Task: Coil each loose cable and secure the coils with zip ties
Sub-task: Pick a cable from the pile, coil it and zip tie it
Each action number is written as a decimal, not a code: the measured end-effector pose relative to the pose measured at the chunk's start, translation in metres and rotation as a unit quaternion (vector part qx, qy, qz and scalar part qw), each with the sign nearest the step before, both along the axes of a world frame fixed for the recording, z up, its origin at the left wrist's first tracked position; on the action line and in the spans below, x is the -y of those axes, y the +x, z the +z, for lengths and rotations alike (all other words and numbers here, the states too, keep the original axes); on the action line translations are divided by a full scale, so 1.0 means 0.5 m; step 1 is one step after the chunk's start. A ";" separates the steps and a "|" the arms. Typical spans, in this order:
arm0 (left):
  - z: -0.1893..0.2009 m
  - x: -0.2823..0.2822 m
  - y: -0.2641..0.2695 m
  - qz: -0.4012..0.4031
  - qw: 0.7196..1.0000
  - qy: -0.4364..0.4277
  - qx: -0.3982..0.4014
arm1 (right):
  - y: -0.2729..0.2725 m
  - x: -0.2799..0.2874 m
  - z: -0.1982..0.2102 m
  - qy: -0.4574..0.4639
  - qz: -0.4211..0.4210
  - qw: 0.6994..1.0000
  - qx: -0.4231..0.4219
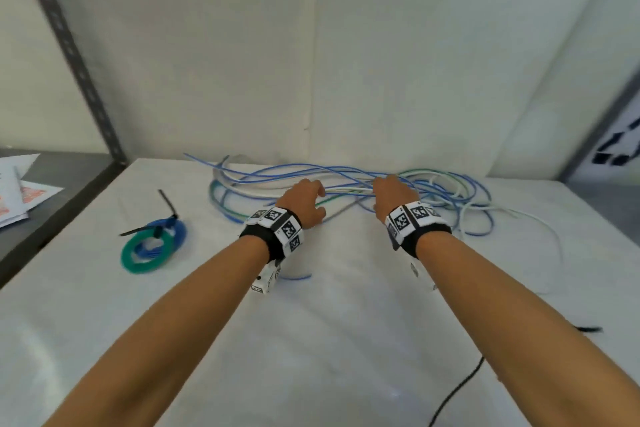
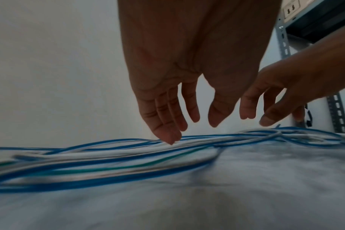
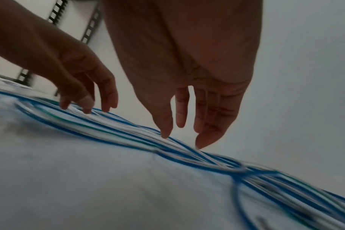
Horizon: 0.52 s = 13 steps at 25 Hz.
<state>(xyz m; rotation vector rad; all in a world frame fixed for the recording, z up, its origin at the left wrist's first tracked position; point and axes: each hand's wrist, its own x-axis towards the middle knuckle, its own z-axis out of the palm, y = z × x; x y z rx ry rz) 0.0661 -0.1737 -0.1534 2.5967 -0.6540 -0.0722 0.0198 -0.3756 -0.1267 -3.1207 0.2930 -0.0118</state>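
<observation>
A tangle of loose blue, white and green cables (image 1: 349, 184) lies across the far part of the white table (image 1: 311, 340). My left hand (image 1: 306, 199) hangs over its middle with straight, spread fingers, the fingertips (image 2: 170, 140) touching a white strand (image 2: 128, 151). My right hand (image 1: 393, 192) hovers just right of it, fingers relaxed and pointing down, with the fingertips (image 3: 200, 145) brushing the cable bundle (image 3: 187, 154). Neither hand grips anything. At the left sit a green coil (image 1: 138, 255) and a blue coil (image 1: 173, 229), each bound with a black zip tie (image 1: 168, 206).
A dark metal shelf post (image 1: 72, 48) rises at the left, with papers (image 1: 20, 198) on the grey ledge beside it. A black cord (image 1: 457, 388) trails off the near right edge. A loose black zip tie (image 1: 588, 329) lies at the right.
</observation>
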 end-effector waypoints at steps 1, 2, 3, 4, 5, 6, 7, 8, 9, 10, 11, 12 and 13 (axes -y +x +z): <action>-0.009 0.043 0.005 -0.021 1.000 -0.003 -0.002 | -0.008 0.054 -0.004 0.001 -0.016 1.000 0.000; -0.016 0.077 0.006 -0.042 0.999 -0.007 -0.005 | -0.013 0.099 -0.012 0.003 -0.022 1.000 -0.010; -0.021 0.115 0.008 -0.066 0.998 -0.008 -0.011 | -0.020 0.141 -0.022 0.008 -0.018 0.999 -0.031; -0.024 0.145 0.007 -0.088 0.996 -0.006 -0.017 | -0.025 0.167 -0.032 0.012 -0.007 0.998 -0.059; -0.027 0.175 0.004 -0.111 0.994 0.001 -0.021 | -0.027 0.185 -0.044 0.011 0.002 0.997 -0.079; -0.027 0.201 0.001 -0.129 0.991 0.009 -0.022 | -0.027 0.194 -0.051 0.003 0.014 0.996 -0.084; -0.029 0.220 -0.002 -0.140 0.990 0.016 -0.024 | -0.025 0.193 -0.055 -0.007 0.029 0.996 -0.079; -0.031 0.238 -0.003 -0.145 0.989 0.023 -0.024 | -0.021 0.190 -0.056 -0.013 0.047 0.997 -0.062; -0.034 0.248 -0.002 -0.145 0.989 0.031 -0.018 | -0.017 0.185 -0.054 -0.005 0.062 0.997 -0.035; -0.035 0.253 0.001 -0.141 0.989 0.042 -0.011 | -0.011 0.183 -0.050 0.020 0.070 0.997 0.000; -0.036 0.253 0.005 -0.131 0.990 0.049 -0.004 | -0.008 0.183 -0.048 0.056 0.069 0.995 0.038; -0.037 0.249 0.009 -0.121 0.991 0.049 -0.004 | -0.005 0.188 -0.046 0.087 0.055 0.992 0.072; -0.037 0.244 0.013 -0.113 0.992 0.049 -0.006 | -0.004 0.198 -0.044 0.103 0.017 0.990 0.095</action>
